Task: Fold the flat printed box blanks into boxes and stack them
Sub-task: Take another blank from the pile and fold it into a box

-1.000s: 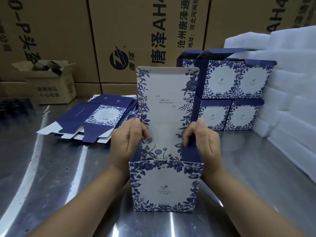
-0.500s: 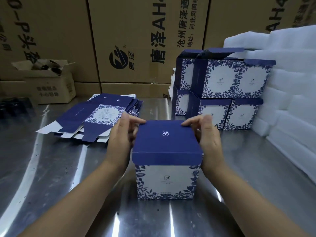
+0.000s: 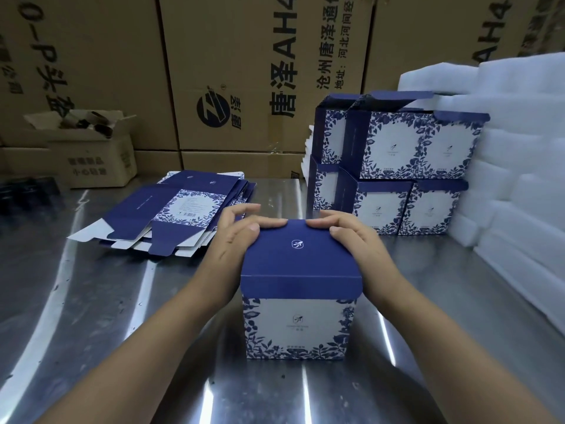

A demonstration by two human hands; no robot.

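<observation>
A square cardboard box (image 3: 298, 328) stands upright on the brushed steel table (image 3: 91, 301), near its front edge. Its front is white, ringed with blue leaf print, and its matte navy lid (image 3: 298, 258) is folded flat over the top, with a small white emblem at its centre. The left hand (image 3: 235, 243) and right hand (image 3: 357, 243) grasp the lid's far corners, fingers curled over the back edge and thumbs on top.

To the left lies a loose pile of flat blanks (image 3: 180, 209) with white undersides and notched flaps. Behind on the right is a stack of folded boxes (image 3: 406, 166) two tiers high, the top ones with lids ajar, and beside it sit soft white foam slabs (image 3: 519, 154).

Brown corrugated cartons (image 3: 238, 71) wall the back, printed "唐泽" and "AH4" beside a round black logo. A small open carton (image 3: 94, 157) holds dark items too dim to identify.
</observation>
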